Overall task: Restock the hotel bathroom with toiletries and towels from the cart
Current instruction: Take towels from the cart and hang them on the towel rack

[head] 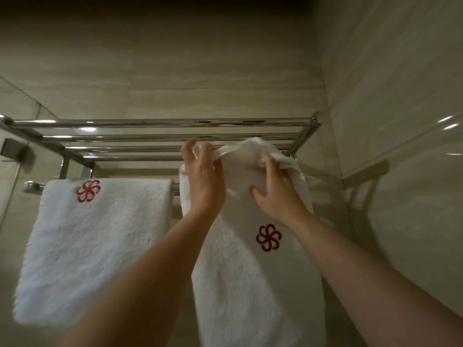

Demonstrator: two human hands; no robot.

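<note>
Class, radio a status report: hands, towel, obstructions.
Left hand and right hand both grip right towel at top. Hangs beside left towel. Rack shelf close above.

Single head-worn wide-angle view. Sits below chrome towel rack (160,122), tilted upward: shelf bars seen from underside, front bar widest and highest in frame. Faces tiled back wall (160,71) nearly square-on; side wall (400,83) fills right of frame. Close range: forearms (150,271) stretch from bottom edge, left hand (204,179) and right hand (278,194) gripping white towel (250,284) mid-frame, at rack's right end. Rack's left end cut by frame edge
</note>
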